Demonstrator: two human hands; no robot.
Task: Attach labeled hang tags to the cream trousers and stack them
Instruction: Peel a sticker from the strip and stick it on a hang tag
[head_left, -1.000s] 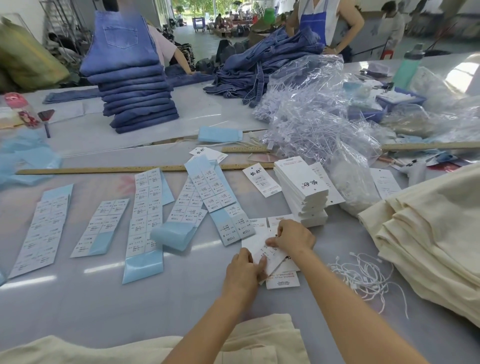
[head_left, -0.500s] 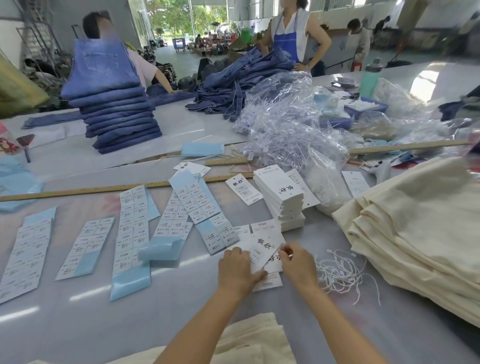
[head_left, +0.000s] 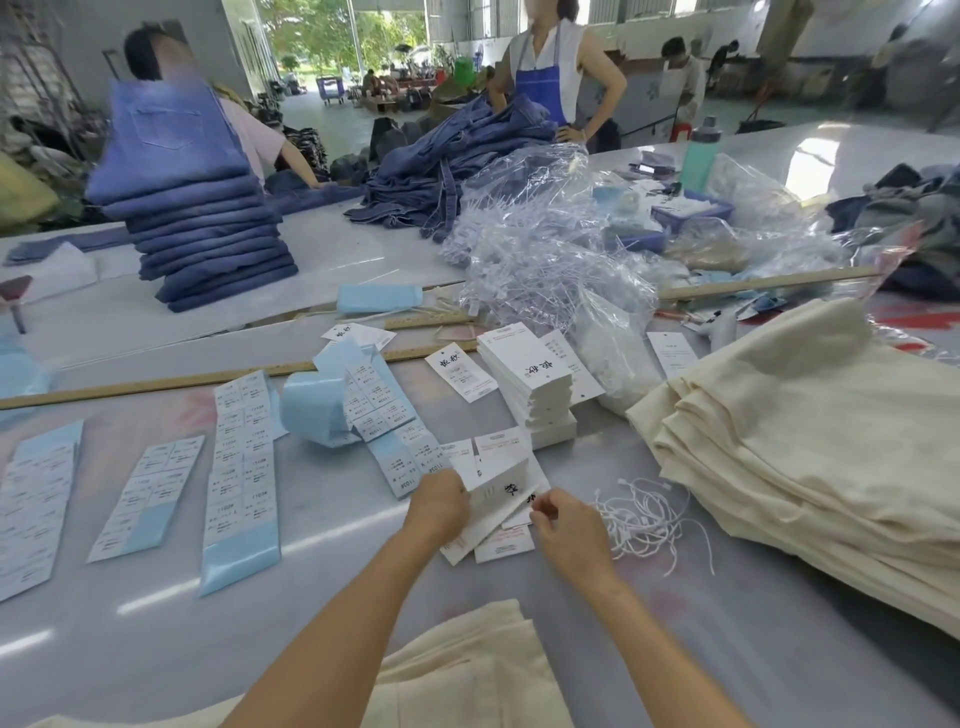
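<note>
Landmark: stack of hang tags (head_left: 530, 387), white, upright on the grey table (head_left: 337, 597).

Surroundings, relative to the stack:
- Left of it, label sheets (head_left: 241, 457) on blue backing lie in rows; one blue backing strip (head_left: 317, 410) curls up off the table.
- Behind it, a wooden ruler (head_left: 156, 384) runs across the table; beyond that, a heap of clear plastic bags with tag pins (head_left: 540, 260).
- Far behind, to the left, a pile of folded blue jeans (head_left: 208, 234); two people stand at the far table edge.
- Right of it, a stack of folded cream trousers (head_left: 810, 467), several layers, touching the table.
- In front and to the right, a loose tangle of white strings (head_left: 649, 514), just beside my right hand and between it and the trousers.
- Nearest me, well in front of the stack, another cream trouser piece (head_left: 467, 670) lies at the table edge, under my forearms.

Grip:
- My left hand (head_left: 439, 506) pinches a single hang tag (head_left: 498, 501) by its left edge; the tag is tilted, far end raised, black characters visible.
- My right hand (head_left: 563, 525) has fingers curled at the tag's right edge; whether it grasps the tag or a string I cannot tell.
- Loose hang tags (head_left: 506, 543) lie flat beneath the held one, just in front of the stack, partly hidden by both hands.
</note>
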